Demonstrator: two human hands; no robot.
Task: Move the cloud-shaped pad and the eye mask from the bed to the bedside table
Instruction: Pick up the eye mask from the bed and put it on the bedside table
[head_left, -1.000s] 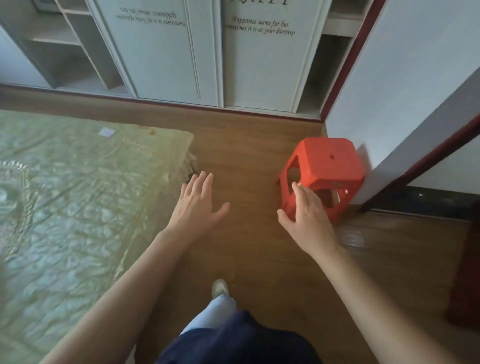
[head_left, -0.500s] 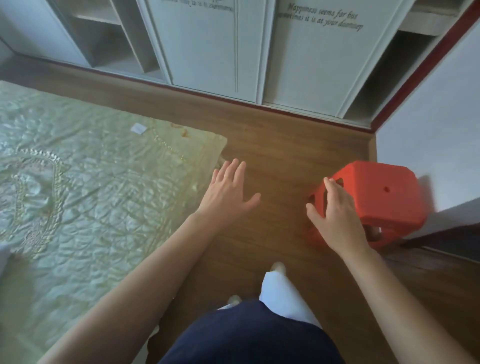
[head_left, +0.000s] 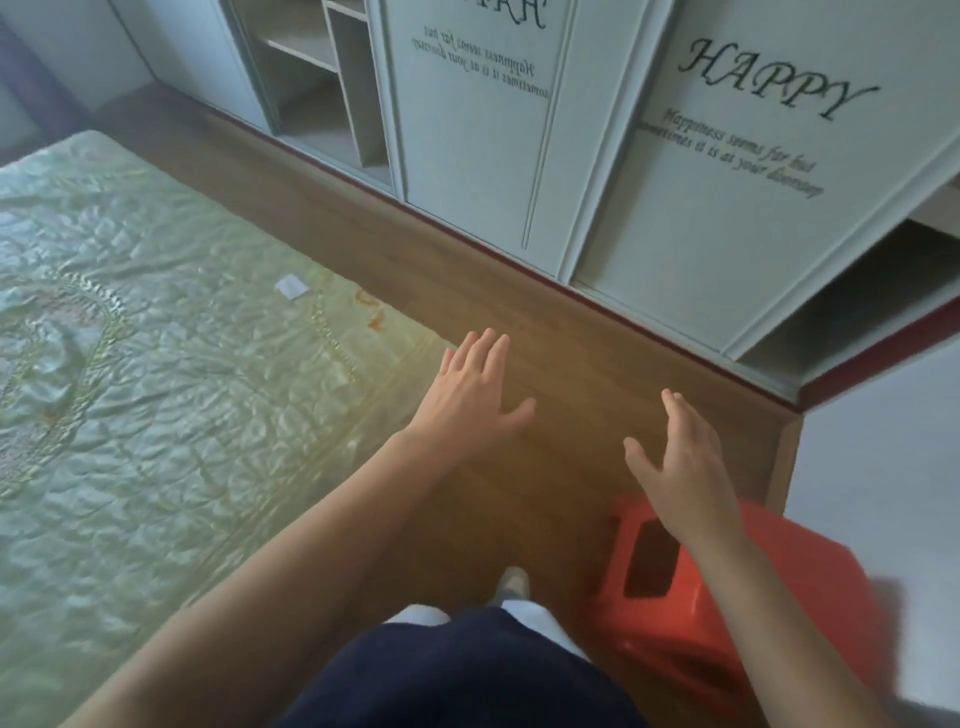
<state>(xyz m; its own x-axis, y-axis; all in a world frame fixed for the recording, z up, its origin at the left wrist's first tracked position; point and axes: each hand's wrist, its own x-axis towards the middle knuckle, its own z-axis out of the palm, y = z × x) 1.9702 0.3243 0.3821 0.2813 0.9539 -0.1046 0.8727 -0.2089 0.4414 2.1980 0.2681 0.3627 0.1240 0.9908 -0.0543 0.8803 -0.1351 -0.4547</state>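
The bed (head_left: 156, 415) with its pale green quilted cover fills the left of the head view. Neither the cloud-shaped pad, the eye mask nor the bedside table is in view. My left hand (head_left: 470, 395) hovers with straight fingers over the wooden floor just past the bed's corner, holding nothing. My right hand (head_left: 680, 467) is held out empty with straight fingers above the floor, in front of the red stool.
A red plastic stool (head_left: 769, 613) stands low on the right by a white wall (head_left: 883, 467). A white wardrobe (head_left: 649, 156) with lettered doors and open shelves runs along the far side. A small white label (head_left: 291, 287) lies on the bedcover. My foot (head_left: 511, 582) is on the floor.
The view has swung left and forward: the stool slid from mid-right to the lower right, the wardrobe came closer. Both hands stayed open and empty.
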